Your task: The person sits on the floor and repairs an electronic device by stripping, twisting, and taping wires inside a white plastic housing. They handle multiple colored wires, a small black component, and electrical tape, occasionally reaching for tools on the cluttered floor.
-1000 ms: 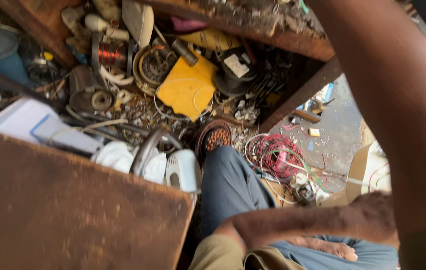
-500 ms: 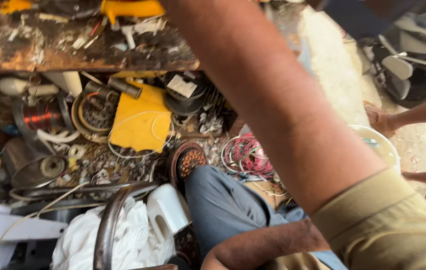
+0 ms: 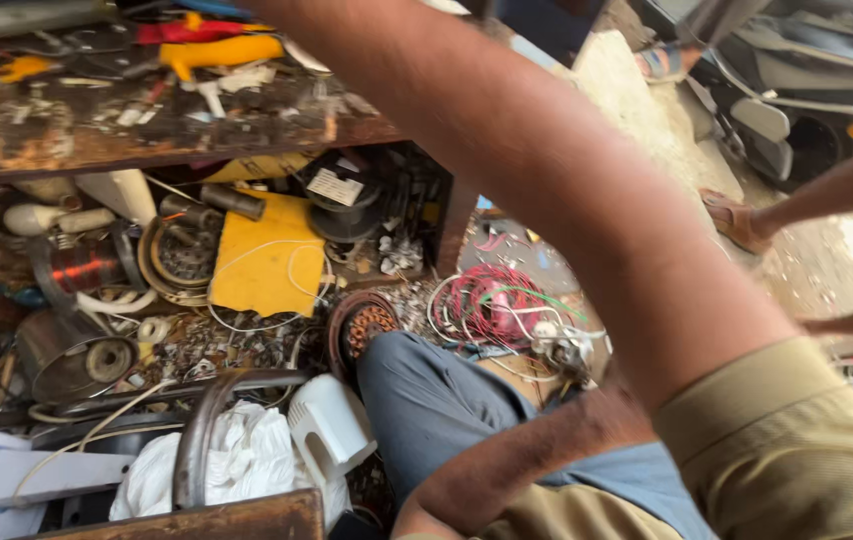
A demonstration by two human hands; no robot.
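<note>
At the bottom edge, the left forearm (image 3: 507, 465) is laid across the lap, over a knee in grey trousers (image 3: 427, 400). The left hand is hidden behind the other arm, so its grip cannot be told. The right arm (image 3: 547, 170), in a khaki sleeve (image 3: 797, 450), is stretched from the lower right up across the picture. It is cut off by the top edge, so the right hand is out of view and it cannot be told whether it is open or closed.

Just beside the knee, a white plastic housing (image 3: 332, 425) and a white cloth (image 3: 247, 450) are seen, and a wound motor core (image 3: 367, 325) is touching the trouser leg. A tangle of red wire (image 3: 497, 305) lies near on the floor. Further off, a yellow sheet (image 3: 272, 265) is set among coils and scrap under the workbench (image 3: 97, 150).

A yellow-handled tool (image 3: 222, 50) lies on the bench top, near where the arm leaves the frame. By judgement, a reach over the bench is in hand. Any pick-up there calls for a careful, narrow pinch, since the tools are crowded together.

At the far right, another person's sandalled foot (image 3: 732, 215) is seen on the ground.
</note>
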